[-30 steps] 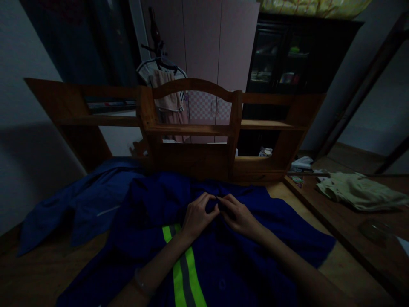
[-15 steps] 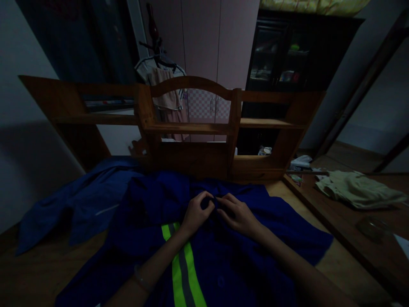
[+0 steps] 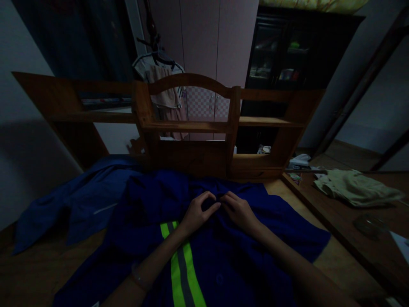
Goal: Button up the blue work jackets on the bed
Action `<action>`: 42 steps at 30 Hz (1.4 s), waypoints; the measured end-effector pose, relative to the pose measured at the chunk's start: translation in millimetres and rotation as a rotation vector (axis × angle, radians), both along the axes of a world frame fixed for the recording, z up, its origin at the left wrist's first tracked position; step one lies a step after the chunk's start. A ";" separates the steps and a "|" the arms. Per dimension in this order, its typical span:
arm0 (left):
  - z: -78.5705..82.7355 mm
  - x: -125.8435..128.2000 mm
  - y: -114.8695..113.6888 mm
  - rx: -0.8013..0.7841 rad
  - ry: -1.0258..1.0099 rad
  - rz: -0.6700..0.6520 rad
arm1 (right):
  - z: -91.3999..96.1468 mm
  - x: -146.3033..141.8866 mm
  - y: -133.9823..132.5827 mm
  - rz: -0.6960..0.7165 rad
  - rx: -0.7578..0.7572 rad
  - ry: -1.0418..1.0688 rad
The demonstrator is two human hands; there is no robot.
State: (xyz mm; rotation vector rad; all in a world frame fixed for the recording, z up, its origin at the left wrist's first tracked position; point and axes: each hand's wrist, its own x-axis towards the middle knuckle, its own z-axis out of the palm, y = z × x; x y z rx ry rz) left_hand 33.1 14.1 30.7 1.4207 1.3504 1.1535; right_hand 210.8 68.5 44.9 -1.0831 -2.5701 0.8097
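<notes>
A dark blue work shirt (image 3: 223, 256) with a yellow-green and grey reflective stripe (image 3: 179, 268) lies spread flat on the wooden table (image 3: 338, 260). My left hand (image 3: 198, 213) and my right hand (image 3: 239, 211) meet fingertip to fingertip at the shirt's front, near its upper middle. Both pinch the blue cloth there, fingers curled and closed on it. What sits between the fingertips is too dark to make out. A button (image 3: 219, 279) shows lower down on the shirt front.
A lighter blue garment (image 3: 79, 200) lies crumpled at the left. A wooden shelf unit (image 3: 191, 128) stands along the table's far edge. On the adjoining table at the right lie a pale green cloth (image 3: 354, 187) and a glass dish (image 3: 367, 224).
Both hands stay pinched together on the shirt front, with small finger shifts. The view has tilted slightly, so the shelf sits a little higher in the picture.
</notes>
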 end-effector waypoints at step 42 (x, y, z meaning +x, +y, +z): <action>-34.1 -3.1 3.2 -0.115 0.249 0.275 | 14.9 44.3 47.5 -0.356 0.094 -0.218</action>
